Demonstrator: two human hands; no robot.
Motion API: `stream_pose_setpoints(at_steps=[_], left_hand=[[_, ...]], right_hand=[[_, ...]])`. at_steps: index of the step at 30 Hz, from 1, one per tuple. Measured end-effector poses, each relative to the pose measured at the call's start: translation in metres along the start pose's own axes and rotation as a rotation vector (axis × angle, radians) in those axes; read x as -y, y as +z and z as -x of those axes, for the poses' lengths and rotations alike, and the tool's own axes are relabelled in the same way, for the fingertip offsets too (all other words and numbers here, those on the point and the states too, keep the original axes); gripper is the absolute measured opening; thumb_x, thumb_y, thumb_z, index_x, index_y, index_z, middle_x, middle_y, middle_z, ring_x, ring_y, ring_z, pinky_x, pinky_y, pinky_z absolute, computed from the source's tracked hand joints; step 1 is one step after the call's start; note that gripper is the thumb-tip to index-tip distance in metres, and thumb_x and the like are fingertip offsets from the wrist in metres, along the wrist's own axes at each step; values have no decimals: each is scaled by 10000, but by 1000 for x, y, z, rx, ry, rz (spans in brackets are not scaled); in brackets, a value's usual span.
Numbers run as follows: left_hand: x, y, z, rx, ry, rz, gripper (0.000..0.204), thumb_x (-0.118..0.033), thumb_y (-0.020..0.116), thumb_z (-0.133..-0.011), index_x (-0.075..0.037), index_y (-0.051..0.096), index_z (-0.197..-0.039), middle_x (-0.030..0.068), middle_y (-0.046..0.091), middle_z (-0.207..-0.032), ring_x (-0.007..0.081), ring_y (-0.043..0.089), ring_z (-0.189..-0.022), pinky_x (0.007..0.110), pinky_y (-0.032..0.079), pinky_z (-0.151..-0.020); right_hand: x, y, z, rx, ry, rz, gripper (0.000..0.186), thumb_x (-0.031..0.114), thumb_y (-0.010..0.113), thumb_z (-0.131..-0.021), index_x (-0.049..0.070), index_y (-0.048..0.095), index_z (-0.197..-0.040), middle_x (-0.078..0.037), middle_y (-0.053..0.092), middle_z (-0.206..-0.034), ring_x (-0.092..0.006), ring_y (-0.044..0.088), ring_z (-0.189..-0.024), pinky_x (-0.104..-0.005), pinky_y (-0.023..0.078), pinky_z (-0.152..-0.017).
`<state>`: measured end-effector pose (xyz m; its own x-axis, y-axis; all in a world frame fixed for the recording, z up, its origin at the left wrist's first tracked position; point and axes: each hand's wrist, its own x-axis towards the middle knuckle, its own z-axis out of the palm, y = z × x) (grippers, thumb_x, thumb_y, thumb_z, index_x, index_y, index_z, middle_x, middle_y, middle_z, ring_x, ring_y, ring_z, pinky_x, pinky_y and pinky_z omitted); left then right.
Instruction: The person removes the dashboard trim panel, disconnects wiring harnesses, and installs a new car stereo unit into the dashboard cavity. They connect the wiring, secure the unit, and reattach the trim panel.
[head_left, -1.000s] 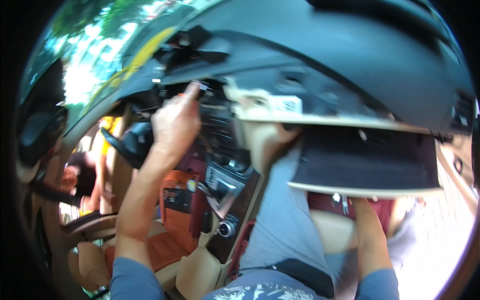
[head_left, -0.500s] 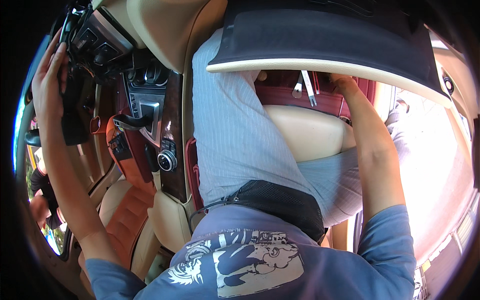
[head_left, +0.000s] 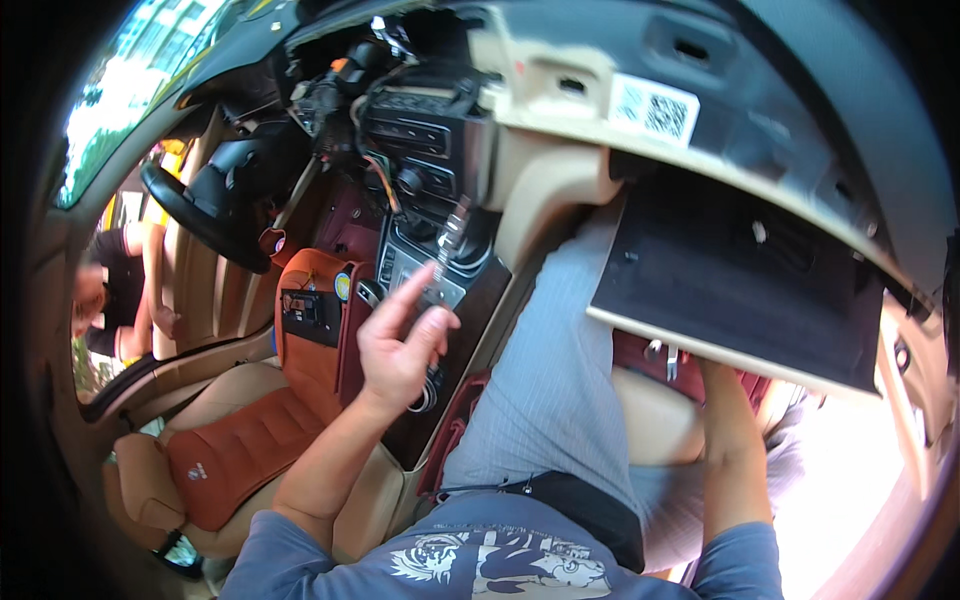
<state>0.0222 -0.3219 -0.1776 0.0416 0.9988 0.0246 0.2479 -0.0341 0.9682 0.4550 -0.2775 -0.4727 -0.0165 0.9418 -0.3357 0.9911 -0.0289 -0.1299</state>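
Observation:
My left hand [head_left: 400,350] is over the centre console, beside the gear selector. Its index finger reaches forward while the thumb and other fingers curl in. A slim silvery rod [head_left: 453,228], smeared by motion, runs out from the fingertips and appears held. My right hand [head_left: 718,378] reaches beneath the lowered glove box lid [head_left: 740,275], and its fingers are hidden there. Next to it, metal tool ends [head_left: 672,364] poke out from under the lid's beige edge, above the maroon floor mat [head_left: 632,350].
The dashboard [head_left: 570,80] is partly stripped, with bare wiring [head_left: 380,180] hanging by the console stack. Beyond are the steering wheel [head_left: 200,220] and an orange-covered driver's seat [head_left: 250,450]. Another person [head_left: 125,285] is outside the driver's door. A beige seat edge [head_left: 655,415] lies between my legs.
My view has turned up and to the left. The left hand has come away from the steering wheel side to above the console. My right hand stays under the glove box lid.

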Motion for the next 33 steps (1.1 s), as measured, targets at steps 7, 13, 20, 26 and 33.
stream_pose_setpoints(at_steps=[7, 13, 20, 26, 33], left_hand=[[13, 22, 31, 209, -134, 258, 381, -14, 669, -983, 9, 528, -1336, 88, 672, -1064, 69, 600, -792, 206, 500, -674], [14, 48, 55, 531, 42, -43, 399, -78, 720, -968, 12, 623, -1346, 90, 688, -1100, 168, 675, -1051, 297, 523, -946], [-3, 63, 58, 655, 268, -199, 466, -116, 765, -896, -160, 696, -1356, 72, 616, -781, 244, 627, -648, 336, 512, -582], [-5, 49, 56, 683, 346, -287, 451, -62, 772, -875, -118, 719, -1320, 70, 647, -795, 213, 636, -645, 319, 511, -583], [0, 48, 53, 720, 345, -330, 445, -134, 762, -900, -178, 710, -1339, 60, 633, -796, 226, 639, -650, 332, 521, -583]], right_hand=[[45, -32, 48, -93, 160, -356, 159, 89, 643, -945, -36, 688, -1032, -179, 718, -996, -317, 691, -866, -392, 536, -801], [129, -91, 178, -408, -21, -1008, 183, 24, 632, -962, -47, 716, -1108, -150, 736, -923, -223, 717, -869, -324, 578, -804], [165, -152, 242, -175, 50, -2418, 235, 120, 599, -1054, -51, 646, -1208, -217, 717, -1132, -259, 730, -974, -337, 609, -838], [172, -149, 242, -133, 17, -2349, 218, 120, 589, -1059, -48, 644, -1188, -208, 715, -1120, -238, 725, -935, -323, 601, -844], [172, -142, 241, -161, -3, -2269, 210, 101, 578, -1062, -50, 641, -1193, -190, 716, -1117, -209, 715, -907, -318, 593, -853]])
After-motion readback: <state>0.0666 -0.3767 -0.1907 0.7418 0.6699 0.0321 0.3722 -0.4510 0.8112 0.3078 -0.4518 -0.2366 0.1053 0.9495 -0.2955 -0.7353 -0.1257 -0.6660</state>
